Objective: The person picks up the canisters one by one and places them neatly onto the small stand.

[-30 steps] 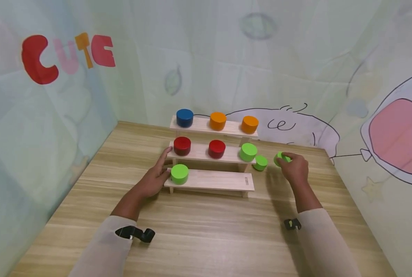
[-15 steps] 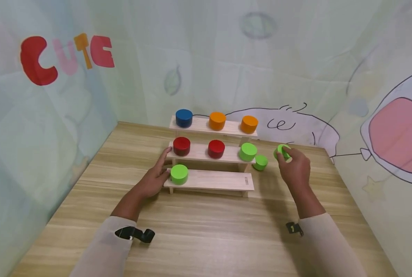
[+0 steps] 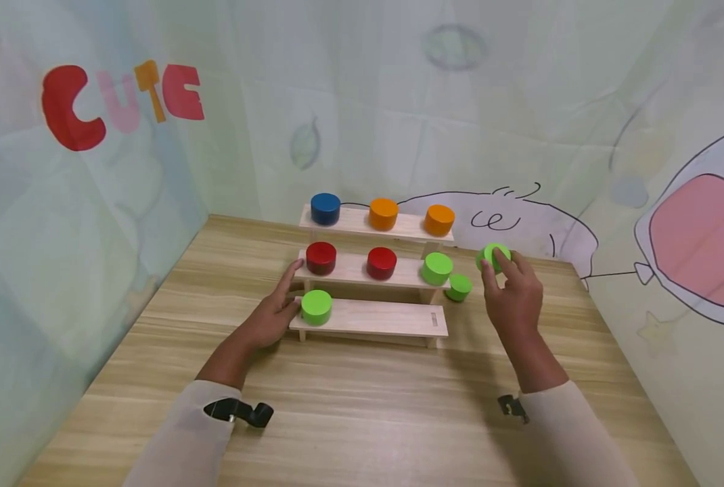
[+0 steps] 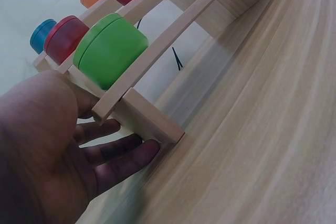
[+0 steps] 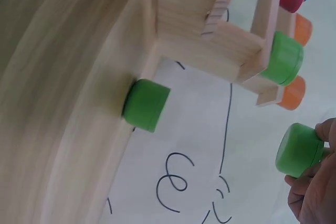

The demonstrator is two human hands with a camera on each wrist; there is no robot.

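My right hand (image 3: pixel 514 297) pinches a green cylinder (image 5: pixel 298 149) between thumb and fingers, in the air right of a three-tier wooden rack (image 3: pixel 380 316). Its flat top faces up in the head view. Against the rack's left end rests my left hand (image 3: pixel 269 318), its fingers stretched along the side of the shelves. The left wrist view shows those fingertips by the lowest shelf's leg (image 4: pixel 149 116). Close to them, a green cylinder (image 4: pixel 111 51) stands on the lowest tier. Another green cylinder (image 3: pixel 459 287) is on the table beside the rack's right end.
The top tier bears a blue cylinder (image 3: pixel 325 209) and two orange ones, including the right orange cylinder (image 3: pixel 439 220). On the middle tier stand two red cylinders, the left red cylinder (image 3: pixel 321 258) among them, and a green cylinder (image 3: pixel 438 268). Printed curtains (image 3: pixel 362 101) surround the wooden table (image 3: pixel 362 419).
My right hand has raised the green cylinder a little and tipped its flat top into view, its fingers shifting on it. My left hand stays at the rack's left end.
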